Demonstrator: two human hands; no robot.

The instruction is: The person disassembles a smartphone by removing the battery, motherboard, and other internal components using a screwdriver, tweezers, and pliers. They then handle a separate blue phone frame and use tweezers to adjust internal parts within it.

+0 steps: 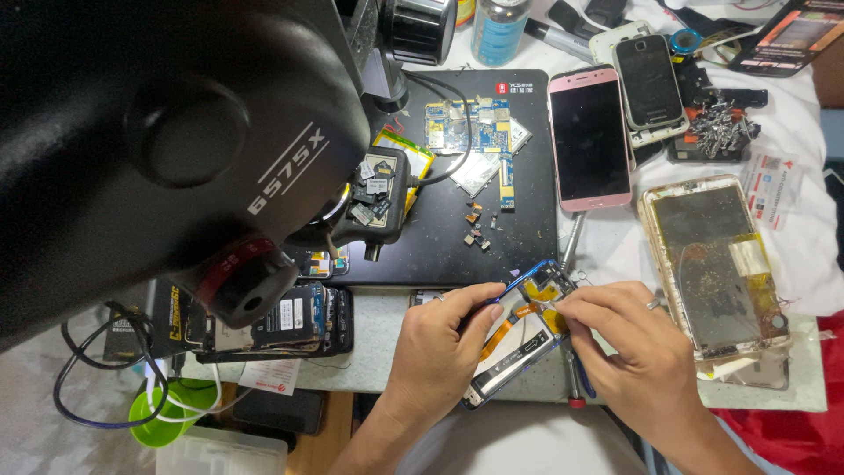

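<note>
— The fingers first: what are they doing?

— The left hand (435, 352) has its fingers pinched round a thin dark tool, its tip at the top edge of the opened phone (520, 330). The right hand (629, 347) has its fingers closed on the phone's upper corner, steadying it; whether they also pinch something small there, I cannot tell.

— And where does the phone lie?

— At the near edge of the table (378, 369), just below the black work mat (475, 229), tilted, its back off and the orange flex cable (501, 334) showing.

— How would it handle?

— Light and stiff in the blue frame, I judge, but fragile inside (that cable looks thin and easily torn). Best held by the frame's edges, not the exposed parts.

— Anything close by?

— A pink phone (589, 141) and a gutted gold phone (712, 264) to the right, a microscope head (176, 141) upper left.
</note>
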